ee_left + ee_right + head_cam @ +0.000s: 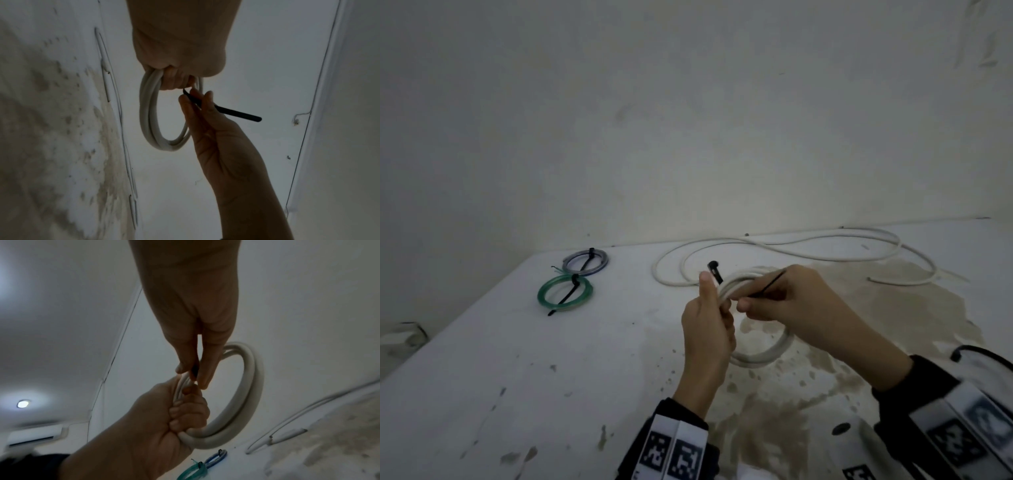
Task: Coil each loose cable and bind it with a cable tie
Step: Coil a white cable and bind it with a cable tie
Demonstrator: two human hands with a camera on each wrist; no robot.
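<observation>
White, paint-chipped table (551,359) against a bare wall carries the work. At far left lie two finished coils: a grey-blue coil (585,262) and a green coil (565,293), each translucent, ring-shaped and bound by a black tie. At centre, the left hand (709,329) grips the white cable coil (248,395), fingers curled around the bundled turns, thumb up; the coil hangs clear of the table. The black cable tie (717,272) lies across the bundle, head beside the left thumb. The right hand (791,301) pinches the tie's thin tail. To the right, a loose white cable (825,257) trails along the table edge, uncoiled.

Step in hand, by judgement: binding the third coil. Next move calls for wrapping the tail around the smooth, round turns, threading it through the head and pulling tight.
</observation>
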